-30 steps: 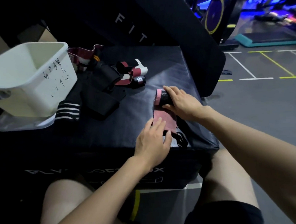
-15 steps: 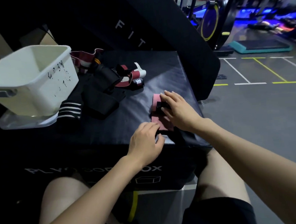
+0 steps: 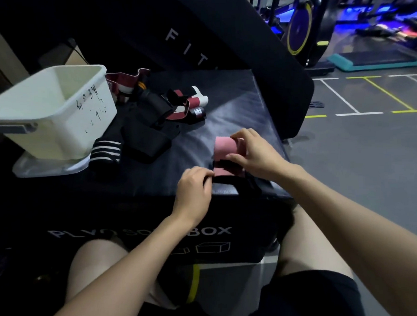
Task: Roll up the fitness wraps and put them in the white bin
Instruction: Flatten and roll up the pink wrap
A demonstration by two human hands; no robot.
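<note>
A pink fitness wrap [image 3: 224, 148] lies partly rolled near the front right edge of the black plyo box [image 3: 228, 103]. My right hand [image 3: 255, 153] grips the pink roll, fingers curled over its top and side. My left hand [image 3: 195, 187] pinches the wrap's black end strap at the box's front edge. The white bin [image 3: 52, 110] stands at the box's left, open and tilted slightly. A heap of other wraps, black [image 3: 148, 136], red and white [image 3: 187, 103] and black with white stripes [image 3: 105, 153], lies between the bin and the pink wrap.
A clear lid [image 3: 48, 166] lies under the bin. A tall black pad [image 3: 232, 35] leans behind the box. Grey gym floor with painted lines [image 3: 359, 96] spreads to the right, with exercise machines [image 3: 302, 29] at the far back. My bare knees sit below the box front.
The roll has travelled toward me along the pink wrap, growing thicker and leaving less flat wrap. My left hand slid back to the front edge and now pinches the black strap.
</note>
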